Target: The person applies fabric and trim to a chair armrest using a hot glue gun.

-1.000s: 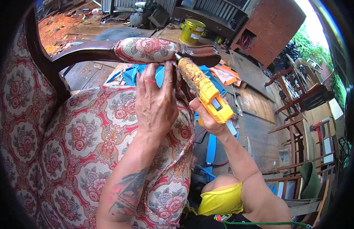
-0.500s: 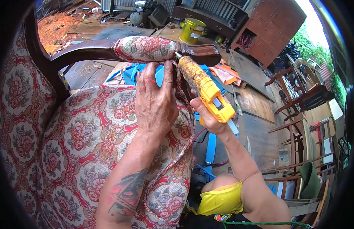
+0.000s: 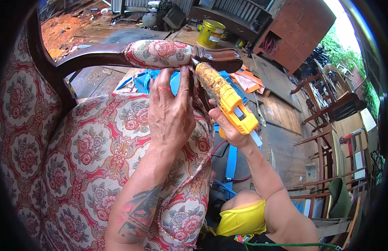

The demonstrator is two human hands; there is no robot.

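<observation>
A yellow glue gun (image 3: 233, 104), its barrel crusted brown, is in my right hand (image 3: 228, 125), fingers wrapped round its handle. Its metal tip touches or nearly touches the edge of the padded armrest (image 3: 160, 53), beside the carved wooden arm end (image 3: 221, 58). My left hand (image 3: 171, 108) is under that pad, its fingertips pressed up at the lower edge of the fabric; what they pinch, if anything, is hidden. A fabric cord (image 3: 190, 179) hangs from near the arm end down across the floral chair seat (image 3: 93, 146).
Beyond the armrest stand a yellow bucket (image 3: 211, 33) and a reddish-brown cabinet (image 3: 300, 35). Wooden chair frames (image 3: 334, 104) are piled at the right. Blue and orange sheets lie on the floor under the armrest. A blue strap (image 3: 231, 165) hangs beside the seat.
The glue gun has shifted very slightly at the armrest edge. My left hand has stayed in place.
</observation>
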